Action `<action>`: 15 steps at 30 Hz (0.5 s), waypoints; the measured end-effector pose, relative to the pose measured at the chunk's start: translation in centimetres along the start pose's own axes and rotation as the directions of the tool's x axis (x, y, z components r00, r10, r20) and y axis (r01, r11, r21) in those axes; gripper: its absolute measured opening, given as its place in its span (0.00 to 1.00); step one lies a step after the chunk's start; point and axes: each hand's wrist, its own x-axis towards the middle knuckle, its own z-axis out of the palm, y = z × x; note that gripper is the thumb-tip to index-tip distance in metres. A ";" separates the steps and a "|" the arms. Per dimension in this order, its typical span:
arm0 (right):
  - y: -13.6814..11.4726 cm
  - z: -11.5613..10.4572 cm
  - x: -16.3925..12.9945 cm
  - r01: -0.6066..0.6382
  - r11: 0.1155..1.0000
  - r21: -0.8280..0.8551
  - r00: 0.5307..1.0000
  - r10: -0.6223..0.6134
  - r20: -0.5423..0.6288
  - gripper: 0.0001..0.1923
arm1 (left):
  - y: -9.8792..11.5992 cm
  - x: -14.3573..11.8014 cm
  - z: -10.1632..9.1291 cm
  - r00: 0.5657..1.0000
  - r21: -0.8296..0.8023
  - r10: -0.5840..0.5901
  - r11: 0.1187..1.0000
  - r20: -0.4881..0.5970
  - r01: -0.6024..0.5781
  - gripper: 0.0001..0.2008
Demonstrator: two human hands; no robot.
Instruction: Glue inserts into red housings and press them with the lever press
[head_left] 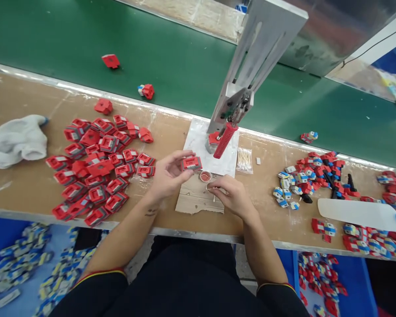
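— What have you got in your grip?

— My left hand (pixel 166 174) is closed on a red plastic housing (pixel 191 163), fingertips pinching its edges, holding it up just above the tabletop (pixel 26 185). My right hand (pixel 229 193) pinches a thin cotton swab (pixel 211 190) between thumb and fingers, its end near a small round dish of red paste (pixel 205 176).

— And where does that dish sit?

— On a scrap of cardboard (pixel 198 200), just below the housing and between my two hands. Behind it is a white base plate (pixel 198 141) carrying a small hand press with a red-handled lever (pixel 225 140).

— What lies around you?

— A heap of red housings (pixel 99 169) to my left, and a white cloth (pixel 16 141) beyond that. Beside the plate is a packet of cotton swabs (pixel 244 159). To my right lie mixed red, blue and white parts (pixel 308 178). The green conveyor belt (pixel 178 57) runs along the far edge, with a few red pieces on it.
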 end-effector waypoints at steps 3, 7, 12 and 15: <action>0.1 0.1 -0.1 0.052 0.998 -0.034 0.999 -0.051 0.008 0.05 | -1.0 -0.6 0.2 0.997 -0.065 -0.058 0.996 0.041 0.060 0.23; 0.6 0.1 -0.1 0.071 0.996 -0.062 0.996 -0.074 -0.049 0.05 | -1.2 -0.9 0.3 0.998 -0.079 -0.038 0.996 0.047 0.042 0.20; -0.2 -0.9 0.2 0.084 0.995 -0.050 0.994 -0.087 -0.060 0.06 | -1.1 -1.0 0.8 0.997 -0.053 0.044 0.998 0.058 -0.041 0.18; -1.5 -2.0 0.5 0.060 0.997 0.043 0.968 -0.047 -0.247 0.07 | -0.9 -1.1 0.9 0.994 -0.055 0.058 0.997 0.093 -0.053 0.18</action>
